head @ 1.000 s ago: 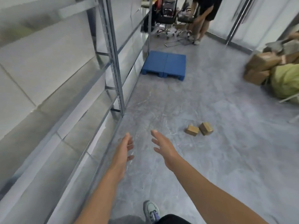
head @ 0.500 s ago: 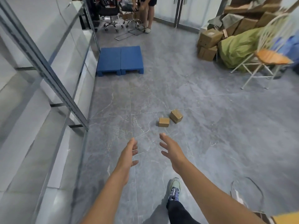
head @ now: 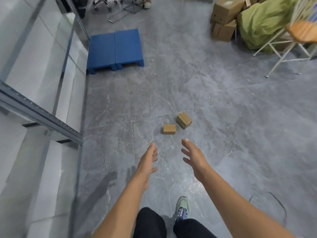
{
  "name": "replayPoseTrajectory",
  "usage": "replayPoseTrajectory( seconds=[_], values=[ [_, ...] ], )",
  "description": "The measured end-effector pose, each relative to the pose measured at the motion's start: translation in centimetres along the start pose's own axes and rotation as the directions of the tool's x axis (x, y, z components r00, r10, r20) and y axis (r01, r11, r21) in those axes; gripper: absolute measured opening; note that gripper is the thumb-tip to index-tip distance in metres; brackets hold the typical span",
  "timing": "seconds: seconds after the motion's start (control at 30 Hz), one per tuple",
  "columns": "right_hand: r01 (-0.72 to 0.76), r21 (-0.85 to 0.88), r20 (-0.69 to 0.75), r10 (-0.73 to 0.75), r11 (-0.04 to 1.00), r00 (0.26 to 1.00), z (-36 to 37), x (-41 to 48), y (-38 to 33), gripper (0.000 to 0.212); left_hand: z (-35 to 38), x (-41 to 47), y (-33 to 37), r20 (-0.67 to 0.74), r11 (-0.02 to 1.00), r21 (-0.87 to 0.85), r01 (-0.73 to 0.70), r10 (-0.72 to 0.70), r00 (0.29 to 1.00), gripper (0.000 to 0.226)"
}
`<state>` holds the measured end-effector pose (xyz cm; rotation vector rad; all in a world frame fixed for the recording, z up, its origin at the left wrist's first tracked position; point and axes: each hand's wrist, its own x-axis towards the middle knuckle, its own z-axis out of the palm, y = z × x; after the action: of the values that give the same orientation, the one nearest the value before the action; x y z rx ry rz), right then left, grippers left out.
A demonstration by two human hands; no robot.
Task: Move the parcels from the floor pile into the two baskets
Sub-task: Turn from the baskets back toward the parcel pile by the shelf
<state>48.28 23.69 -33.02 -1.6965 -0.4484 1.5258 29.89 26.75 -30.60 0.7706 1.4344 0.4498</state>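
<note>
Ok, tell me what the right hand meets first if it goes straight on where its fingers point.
Probably the flat brown parcel, just ahead of the right hand; depth is uncertain.

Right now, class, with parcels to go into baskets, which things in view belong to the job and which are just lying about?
Job: near parcel, far parcel, left hand, right hand, both empty.
Lying about: blue pallet, cardboard boxes, green bag, chair, shelving.

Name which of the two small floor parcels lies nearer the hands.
The flat left parcel, just ahead of the left hand and right hand; the skewed right parcel sits farther back.
</note>
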Motion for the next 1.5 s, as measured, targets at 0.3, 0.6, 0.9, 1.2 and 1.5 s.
replayPoseTrajectory(
  seconds=[0.3,0.6,0.9,1.2,1.5],
  values=[
    [-0.110,-0.020,-0.071,0.108,0.994,0.992,-0.2,12.8,-3.6,0.062,1.3,14.1,4.5,0.032,0.992,0.004,0.125,-0.125,0.992,0.064],
    [-0.285,-0.018,-0.179,0.278,0.958,0.944,0.9,30.8,-6.1,0.063,0.7,34.0,8.4,0.076,0.956,0.047,0.288,-0.291,0.954,0.064],
    [-0.368,-0.040,-0.222,0.351,0.929,0.910,-0.8,49.8,-1.3,0.061,3.0,52.6,5.1,0.094,0.917,0.189,0.350,-0.372,0.924,0.067],
    [-0.498,-0.071,-0.217,0.474,0.864,0.853,-4.0,69.4,12.3,0.059,7.5,71.1,-6.3,-0.004,0.885,0.191,0.424,-0.431,0.902,0.030],
    [-0.544,-0.095,-0.223,0.515,0.834,0.828,-4.3,80.9,20.9,0.075,9.9,81.6,-14.7,-0.038,0.871,0.122,0.476,-0.475,0.879,0.062]
  ],
)
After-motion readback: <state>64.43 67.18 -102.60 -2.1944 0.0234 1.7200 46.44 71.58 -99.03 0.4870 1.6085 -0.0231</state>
